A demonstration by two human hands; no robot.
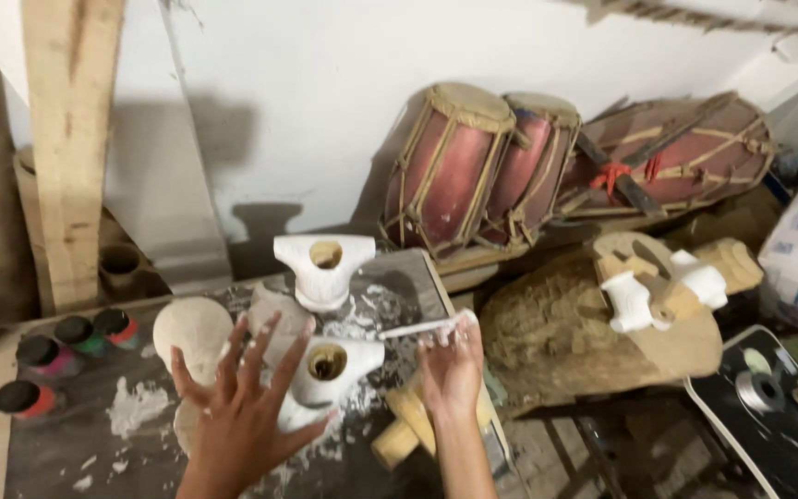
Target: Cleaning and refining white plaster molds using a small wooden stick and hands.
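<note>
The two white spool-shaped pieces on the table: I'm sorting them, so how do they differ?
The near white piece sits against the left hand, its flared ends tilted; the far white piece stands free and upright by the wall. The near one lies amid white paste smears; the far one stands at the table's back edge. Both are white-coated with a round hole showing bare wood.

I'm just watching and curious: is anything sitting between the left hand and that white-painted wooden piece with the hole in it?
Nothing visible does. The left hand is spread open right against the white wooden piece, fingertips at its side. The right hand, holding a white-coated stick, is on the other side.
</note>
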